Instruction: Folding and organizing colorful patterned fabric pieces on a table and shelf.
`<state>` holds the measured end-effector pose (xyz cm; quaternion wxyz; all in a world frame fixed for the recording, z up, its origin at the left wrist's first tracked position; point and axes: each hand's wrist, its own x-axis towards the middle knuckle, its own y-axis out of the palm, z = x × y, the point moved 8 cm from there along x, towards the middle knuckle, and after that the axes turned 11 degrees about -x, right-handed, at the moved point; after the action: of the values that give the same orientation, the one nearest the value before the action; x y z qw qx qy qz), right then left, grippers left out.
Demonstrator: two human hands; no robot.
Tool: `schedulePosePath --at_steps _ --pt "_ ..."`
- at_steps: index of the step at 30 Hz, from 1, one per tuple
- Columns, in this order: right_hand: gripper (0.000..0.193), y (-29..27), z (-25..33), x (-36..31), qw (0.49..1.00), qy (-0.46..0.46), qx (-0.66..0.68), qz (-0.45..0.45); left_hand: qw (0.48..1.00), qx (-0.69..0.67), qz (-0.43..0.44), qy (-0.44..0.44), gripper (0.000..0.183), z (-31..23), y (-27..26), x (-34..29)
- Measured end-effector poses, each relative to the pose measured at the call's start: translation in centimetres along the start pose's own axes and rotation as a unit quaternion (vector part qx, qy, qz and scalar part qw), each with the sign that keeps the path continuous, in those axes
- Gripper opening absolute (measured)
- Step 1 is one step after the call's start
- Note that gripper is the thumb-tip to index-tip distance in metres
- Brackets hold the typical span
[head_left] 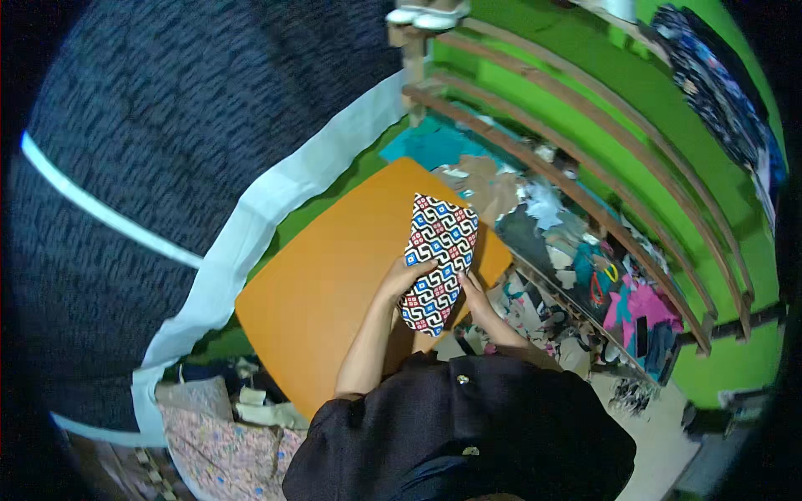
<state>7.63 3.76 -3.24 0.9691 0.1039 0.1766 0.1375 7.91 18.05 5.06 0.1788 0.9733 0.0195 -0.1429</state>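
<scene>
One geometric-patterned fabric piece (443, 234) is sitting over the orange tabletop's (326, 275) 3 o'clock side. My left hand (401, 281) is pinching its 8 o'clock edge, thumb uppermost; my right hand (473, 297) is touching around 4 o'clock, fingers hiding, so I cannot tell its grip. I'm judging light, even pressure best against creasing.

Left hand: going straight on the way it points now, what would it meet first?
First the patterned piece, which the left hand touches; past it, probably the orange tabletop, though how high the piece sits above it is unclear.
</scene>
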Motion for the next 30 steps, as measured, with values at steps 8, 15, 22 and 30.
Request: schedulePosePath --at_steps 8,15,22,30 --pt "0.047 -12.6 15.2 -9.9 0.945 -0.280 0.000 -0.172 0.970 0.059 0.220 0.084 0.046 -3.1 18.4 0.2" --pt "0.066 -25.7 21.1 -21.0 0.867 -0.380 -0.119 -0.301 0.923 0.057 0.362 0.119 0.045 1.1 34.8 -2.5" --pt "0.041 -35.8 24.5 -29.2 0.789 -0.379 -0.289 -0.387 0.890 0.068 0.415 0.177 0.039 2.9 47.8 -5.3" --pt "0.039 -39.1 31.6 -35.3 0.638 -0.476 -0.421 -0.436 0.856 0.060 0.427 0.285 0.031 0.9 56.9 -6.6"
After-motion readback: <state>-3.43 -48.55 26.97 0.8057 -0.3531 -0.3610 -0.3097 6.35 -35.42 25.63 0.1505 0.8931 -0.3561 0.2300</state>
